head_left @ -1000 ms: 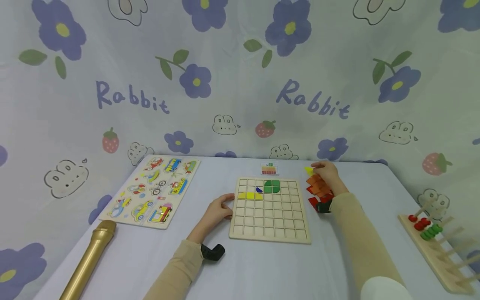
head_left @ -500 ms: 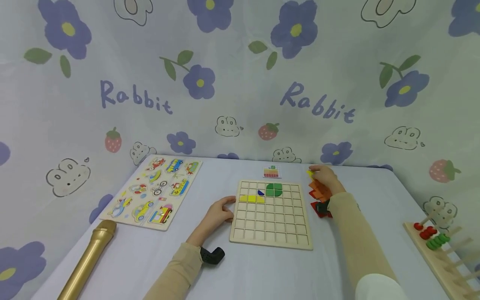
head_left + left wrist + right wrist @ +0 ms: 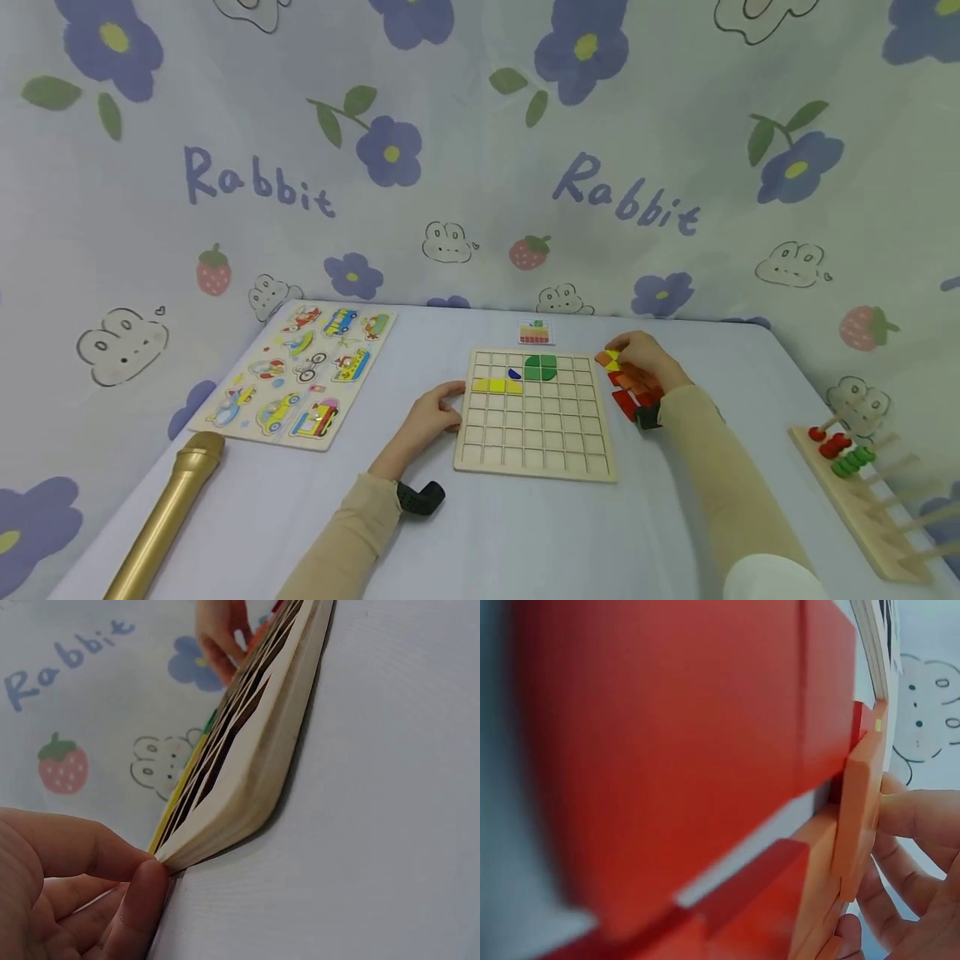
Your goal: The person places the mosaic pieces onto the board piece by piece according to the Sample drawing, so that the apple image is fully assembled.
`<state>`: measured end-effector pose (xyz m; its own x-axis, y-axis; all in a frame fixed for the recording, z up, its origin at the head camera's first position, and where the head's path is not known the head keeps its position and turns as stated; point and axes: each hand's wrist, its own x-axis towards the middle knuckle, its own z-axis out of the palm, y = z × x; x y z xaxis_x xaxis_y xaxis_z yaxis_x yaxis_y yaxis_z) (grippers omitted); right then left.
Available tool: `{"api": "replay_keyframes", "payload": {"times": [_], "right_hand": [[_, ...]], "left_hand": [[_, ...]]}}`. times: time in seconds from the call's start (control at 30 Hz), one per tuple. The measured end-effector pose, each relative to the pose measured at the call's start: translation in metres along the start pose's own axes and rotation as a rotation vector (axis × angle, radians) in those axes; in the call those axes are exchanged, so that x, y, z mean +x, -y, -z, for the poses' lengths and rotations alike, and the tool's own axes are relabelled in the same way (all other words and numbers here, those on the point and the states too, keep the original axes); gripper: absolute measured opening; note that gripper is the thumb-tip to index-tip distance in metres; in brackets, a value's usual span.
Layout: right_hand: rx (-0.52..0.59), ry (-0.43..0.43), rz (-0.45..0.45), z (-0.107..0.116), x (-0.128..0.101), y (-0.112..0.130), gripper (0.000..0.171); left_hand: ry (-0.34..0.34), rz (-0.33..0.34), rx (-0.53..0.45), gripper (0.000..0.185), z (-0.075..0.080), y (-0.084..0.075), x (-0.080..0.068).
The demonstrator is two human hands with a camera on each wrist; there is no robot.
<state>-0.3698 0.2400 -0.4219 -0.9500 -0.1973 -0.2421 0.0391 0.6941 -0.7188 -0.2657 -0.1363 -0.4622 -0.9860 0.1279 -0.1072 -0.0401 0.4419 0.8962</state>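
Note:
A wooden grid board (image 3: 536,421) lies mid-table, bearing yellow tiles (image 3: 497,386), rounded green tiles (image 3: 540,367) and a small dark blue piece (image 3: 514,374). My left hand (image 3: 429,418) pinches its left edge between thumb and finger; the left wrist view shows the grip near a corner. Right of the board, my right hand (image 3: 643,358) reaches over a pile of red tiles (image 3: 624,405), orange tiles (image 3: 857,814) and yellow pieces (image 3: 612,358). Its fingers touch the far end of the pile; the orange tiles hide the fingertips in the right wrist view.
A small pattern card (image 3: 536,332) lies behind the board. At left are a vehicle picture puzzle (image 3: 303,371) and a gold microphone (image 3: 168,508). A wooden peg stand (image 3: 862,508) with red and green beads stands at right. A printed cloth (image 3: 480,167) hangs behind.
The right hand has shifted slightly toward the board, and an orange piece and yellow pieces now show spread left of its fingers. The left hand has stayed at the board's edge.

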Motion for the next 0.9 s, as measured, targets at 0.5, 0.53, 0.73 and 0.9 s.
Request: {"api": "replay_keyframes", "payload": {"times": [0.5,0.53,0.73,0.9], "right_hand": [[-0.063,-0.015,0.045,-0.001,-0.004,0.000,0.033],[-0.055,-0.021,0.044,-0.001,-0.004,0.000,0.032],[0.006,-0.056,0.023,-0.005,-0.008,0.015,0.032],[0.087,-0.025,0.054,-0.020,-0.004,0.043,0.034]], "left_hand": [[-0.002,-0.011,-0.010,0.062,0.001,0.003,0.002],[0.000,-0.009,-0.012,0.062,0.000,0.003,0.002],[0.002,-0.001,-0.019,0.062,-0.001,0.001,0.000],[-0.001,0.001,-0.007,0.062,0.000,-0.001,0.000]]}}
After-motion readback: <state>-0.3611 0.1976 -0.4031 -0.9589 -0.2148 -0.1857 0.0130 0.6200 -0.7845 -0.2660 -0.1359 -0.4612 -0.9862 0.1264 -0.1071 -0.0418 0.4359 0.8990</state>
